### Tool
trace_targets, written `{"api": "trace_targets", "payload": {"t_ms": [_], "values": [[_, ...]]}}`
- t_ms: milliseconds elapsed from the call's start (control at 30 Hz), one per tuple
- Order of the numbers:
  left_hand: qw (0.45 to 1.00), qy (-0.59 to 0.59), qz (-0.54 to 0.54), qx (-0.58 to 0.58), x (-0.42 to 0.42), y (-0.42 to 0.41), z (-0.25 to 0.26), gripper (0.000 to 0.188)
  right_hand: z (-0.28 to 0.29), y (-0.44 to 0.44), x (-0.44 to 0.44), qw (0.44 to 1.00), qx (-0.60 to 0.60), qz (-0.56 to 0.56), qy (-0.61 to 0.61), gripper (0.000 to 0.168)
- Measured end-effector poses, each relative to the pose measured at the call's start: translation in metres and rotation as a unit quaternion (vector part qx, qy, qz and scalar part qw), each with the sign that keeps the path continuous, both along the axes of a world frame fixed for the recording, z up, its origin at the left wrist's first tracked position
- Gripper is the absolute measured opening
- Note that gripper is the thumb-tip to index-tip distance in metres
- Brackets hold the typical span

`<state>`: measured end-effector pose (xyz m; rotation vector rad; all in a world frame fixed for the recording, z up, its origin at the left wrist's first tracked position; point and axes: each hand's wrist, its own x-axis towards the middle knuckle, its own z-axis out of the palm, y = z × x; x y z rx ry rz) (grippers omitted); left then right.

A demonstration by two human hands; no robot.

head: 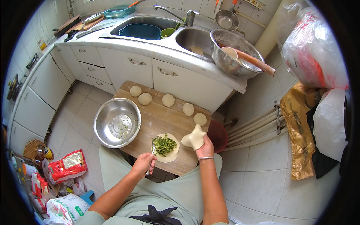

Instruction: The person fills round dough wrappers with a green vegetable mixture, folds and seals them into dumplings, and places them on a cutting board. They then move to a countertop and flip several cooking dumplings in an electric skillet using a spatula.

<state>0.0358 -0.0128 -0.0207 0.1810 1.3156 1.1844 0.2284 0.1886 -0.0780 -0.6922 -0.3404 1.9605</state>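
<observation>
My left hand (142, 164) grips a metal spoon (153, 149), its tip at the edge of chopped green filling (164, 145). That filling is heaped on a flat round dough wrapper (168, 159) near the front of the wooden board (149, 121). In my right hand (206, 147) a loose, folded sheet of dough (194, 137) hangs above the board's right side. Several round dough pieces (168, 100) lie along the far edge. To the left, a steel bowl (112, 123) overlaps the board, with green scraps inside.
Beyond the board stand white cabinets (121, 62) under a counter with a double sink (191, 36). A large steel bowl (239, 70) holding a rolling pin (253, 59) sits at the counter's right end. A red bucket (218, 136) and pipes (256, 129) are at the right; bagged goods (67, 166) lie at the left.
</observation>
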Motion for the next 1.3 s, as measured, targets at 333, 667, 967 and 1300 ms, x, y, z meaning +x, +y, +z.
{"api": "trace_targets", "payload": {"t_ms": [333,667,967,1300], "values": [[0.999,-0.006,0.017,0.029,-0.005,-0.002,0.022,0.021,0.078,-0.034,-0.014,0.968,0.021,0.102,0.229,0.089],[0.999,0.030,-0.029,0.000,-0.009,-0.005,0.026,0.022,0.031,-0.076,-0.028,0.975,0.064,0.060,-0.203,0.027],[0.766,0.615,-0.041,0.184,0.008,-0.004,0.008,0.021,0.034,-0.081,-0.036,0.957,0.032,0.108,-0.266,0.024],[0.722,0.641,-0.101,0.240,0.011,-0.007,0.002,0.022,0.040,-0.085,-0.037,0.972,-0.104,0.211,-0.010,0.032]]}}
